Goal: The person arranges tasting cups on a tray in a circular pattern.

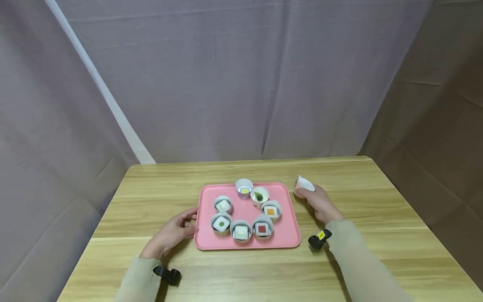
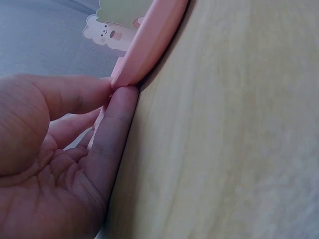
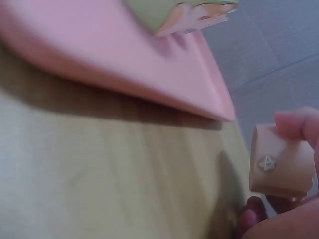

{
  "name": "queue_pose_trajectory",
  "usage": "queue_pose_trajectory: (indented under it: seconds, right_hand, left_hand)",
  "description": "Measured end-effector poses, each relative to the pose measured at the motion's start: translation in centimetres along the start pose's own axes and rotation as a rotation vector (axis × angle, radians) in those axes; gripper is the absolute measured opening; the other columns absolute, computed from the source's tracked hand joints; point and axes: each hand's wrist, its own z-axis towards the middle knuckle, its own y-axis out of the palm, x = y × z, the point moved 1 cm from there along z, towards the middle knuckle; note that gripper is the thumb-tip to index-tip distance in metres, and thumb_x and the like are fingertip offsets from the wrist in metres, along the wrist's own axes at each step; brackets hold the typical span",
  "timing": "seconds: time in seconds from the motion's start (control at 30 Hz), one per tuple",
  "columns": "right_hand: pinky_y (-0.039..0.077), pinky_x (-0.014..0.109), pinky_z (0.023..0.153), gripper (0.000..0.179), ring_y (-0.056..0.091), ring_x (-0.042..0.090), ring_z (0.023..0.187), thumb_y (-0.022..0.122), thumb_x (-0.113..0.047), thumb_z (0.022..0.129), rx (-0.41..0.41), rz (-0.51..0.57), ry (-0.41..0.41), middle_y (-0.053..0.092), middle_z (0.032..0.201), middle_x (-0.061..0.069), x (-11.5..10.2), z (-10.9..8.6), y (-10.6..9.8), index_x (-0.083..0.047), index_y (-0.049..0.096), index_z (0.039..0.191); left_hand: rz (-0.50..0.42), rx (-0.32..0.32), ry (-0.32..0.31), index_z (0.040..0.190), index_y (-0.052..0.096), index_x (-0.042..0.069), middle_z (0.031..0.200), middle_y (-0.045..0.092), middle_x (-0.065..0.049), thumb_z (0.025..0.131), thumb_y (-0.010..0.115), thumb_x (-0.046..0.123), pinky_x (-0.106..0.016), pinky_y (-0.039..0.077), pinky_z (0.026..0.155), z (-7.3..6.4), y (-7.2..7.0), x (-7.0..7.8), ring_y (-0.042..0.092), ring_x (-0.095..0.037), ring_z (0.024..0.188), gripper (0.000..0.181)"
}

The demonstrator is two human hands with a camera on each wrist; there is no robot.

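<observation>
A pink tray [image 1: 284, 235] lies on the table, bearing several paper cupcake cups in a ring. Each holds a small block or piece, such as one with a red square [image 1: 262, 229] and one with an orange square [image 1: 270, 212]. At the tray's left edge, my left hand [image 1: 171, 233] pinches the rim between thumb and finger, as the left wrist view shows. Beyond the tray's right side, my right hand [image 1: 320, 203] holds a paper cupcake cup [image 1: 305, 183] with a white scalloped rim. The right wrist view shows a star mark on that cup [image 3: 281, 162]; its inside is hidden.
Around the tray spreads the wooden table [image 1: 241, 277]. Grey cloth [image 1: 211, 84] hangs behind and at the left, with brownish cloth [image 1: 434, 138] at the right. A black camera is strapped to each wrist.
</observation>
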Motion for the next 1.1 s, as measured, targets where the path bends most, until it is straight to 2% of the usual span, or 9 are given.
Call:
queue_pose_trajectory:
  seconds: [0.13,0.27,0.47,0.6,0.7,0.83,0.87,0.93,1.1]
  right_hand:
    - [0.035,0.04,0.097,0.057,0.04,0.026,0.11,0.065,-0.025,0.09,0.025,0.071,-0.024,0.042,0.124,0.014,-1.3,0.0,0.0,0.006,0.039,0.131]
    - [0.034,0.045,0.099,0.052,0.041,0.029,0.111,0.064,-0.026,0.09,0.035,0.055,-0.083,0.044,0.122,0.014,-2.9,-0.6,1.0,0.003,0.042,0.127]
    - [0.034,0.046,0.102,0.06,0.042,0.03,0.118,0.066,-0.024,0.091,0.014,0.077,-0.174,0.039,0.134,0.018,-5.7,-1.8,4.4,0.001,0.032,0.134]
    - [0.037,0.045,0.101,0.064,0.043,0.029,0.123,0.067,-0.025,0.091,-0.05,0.06,-0.214,0.038,0.137,0.017,-6.9,-2.9,7.1,-0.005,0.029,0.138]
    - [0.045,0.04,0.092,0.061,0.05,0.025,0.114,0.068,-0.03,0.09,-0.107,-0.028,-0.265,0.046,0.13,0.013,-7.5,-3.8,9.0,-0.01,0.033,0.137]
    - [0.05,0.035,0.065,0.057,0.058,0.026,0.082,0.071,-0.029,0.088,-0.176,-0.087,-0.297,0.055,0.114,0.013,-8.3,-4.2,11.7,-0.018,0.037,0.132]
    - [0.05,0.035,0.062,0.056,0.058,0.025,0.08,0.072,-0.029,0.088,-0.187,-0.099,-0.31,0.055,0.113,0.013,-8.5,-4.1,12.4,-0.018,0.038,0.131]
    - [0.05,0.035,0.063,0.057,0.058,0.025,0.081,0.073,-0.027,0.086,-0.203,-0.134,-0.337,0.054,0.113,0.011,-9.0,-3.8,13.7,-0.018,0.039,0.13]
    - [0.046,0.036,0.088,0.057,0.054,0.02,0.103,0.075,-0.024,0.084,-0.171,-0.284,-0.466,0.052,0.116,0.007,-9.7,-2.8,16.7,-0.01,0.043,0.129]
  left_hand:
    - [0.013,0.002,-0.004,0.147,0.038,0.006,0.125,0.044,-0.018,0.09,0.055,-0.01,-0.038,0.052,0.085,0.0,0.0,0.1,0.048,-0.023,0.093,0.062]
    - [0.006,-0.001,-0.004,0.147,0.039,0.007,0.125,0.044,-0.018,0.09,0.055,-0.01,-0.038,0.051,0.085,0.0,-0.1,0.1,0.047,-0.023,0.094,0.062]
    - [0.005,-0.016,0.012,0.148,0.037,0.005,0.126,0.043,-0.02,0.09,0.054,-0.009,-0.037,0.051,0.085,-0.1,-0.1,0.2,0.047,-0.023,0.094,0.062]
    - [0.008,0.001,-0.002,0.147,0.039,0.006,0.125,0.044,-0.019,0.09,0.055,-0.009,-0.037,0.051,0.085,-0.1,0.1,0.2,0.048,-0.023,0.094,0.061]
    - [0.015,0.011,-0.005,0.147,0.04,0.007,0.124,0.045,-0.018,0.089,0.056,-0.009,-0.037,0.052,0.084,-0.2,0.3,0.3,0.048,-0.023,0.093,0.062]
    - [0.017,0.005,0.007,0.147,0.039,0.005,0.124,0.044,-0.02,0.089,0.056,-0.009,-0.037,0.052,0.084,0.0,0.4,0.4,0.048,-0.022,0.092,0.062]
    - [0.015,0.003,0.01,0.147,0.039,0.005,0.124,0.044,-0.02,0.089,0.056,-0.009,-0.037,0.052,0.084,0.0,0.4,0.4,0.048,-0.022,0.092,0.062]
    - [0.015,0.004,0.011,0.146,0.039,0.005,0.125,0.044,-0.02,0.089,0.056,-0.009,-0.037,0.052,0.084,0.0,0.4,0.3,0.048,-0.022,0.092,0.061]
    - [0.021,0.018,0.009,0.146,0.04,0.005,0.124,0.045,-0.019,0.089,0.056,-0.009,-0.036,0.052,0.083,-0.3,0.4,0.3,0.048,-0.022,0.092,0.061]
